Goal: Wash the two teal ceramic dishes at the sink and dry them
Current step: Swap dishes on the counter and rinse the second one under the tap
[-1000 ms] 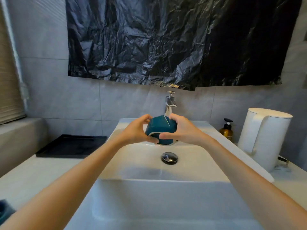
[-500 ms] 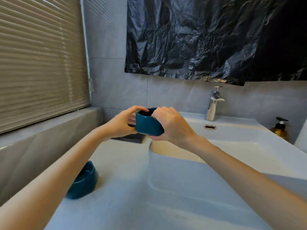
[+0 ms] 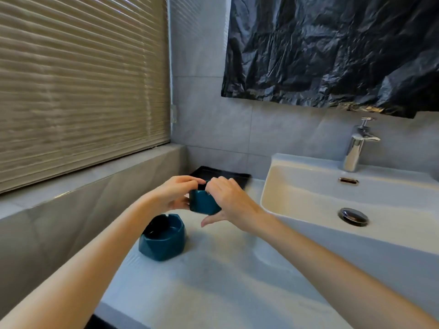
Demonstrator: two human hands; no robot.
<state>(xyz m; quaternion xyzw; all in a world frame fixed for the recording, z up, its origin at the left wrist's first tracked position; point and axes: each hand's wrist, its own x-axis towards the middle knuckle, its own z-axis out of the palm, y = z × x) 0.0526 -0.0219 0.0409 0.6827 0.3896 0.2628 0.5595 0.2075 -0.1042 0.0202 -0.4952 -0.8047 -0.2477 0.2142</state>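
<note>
At centre, small teal dish (image 3: pixel 203 205) partly covered by left hand (image 3: pixel 173 194) and right hand (image 3: pixel 231 203), black tray (image 3: pixel 213 173) behind mostly hidden, sink (image 3: pixel 297 160) cut off at right.

Left hand (image 3: pixel 174 194), right hand (image 3: pixel 231 200), fingers (image 3: pixel 215 184) curled

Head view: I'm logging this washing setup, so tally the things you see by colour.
Teal: 2 (held dish, resting dish)
Black: 2 (tray, plastic sheet)
Chrome: 3 (tap, drain plug, overflow slot)
White: 1 (sink)
Beige: 1 (blinds)
Total: 9
</note>
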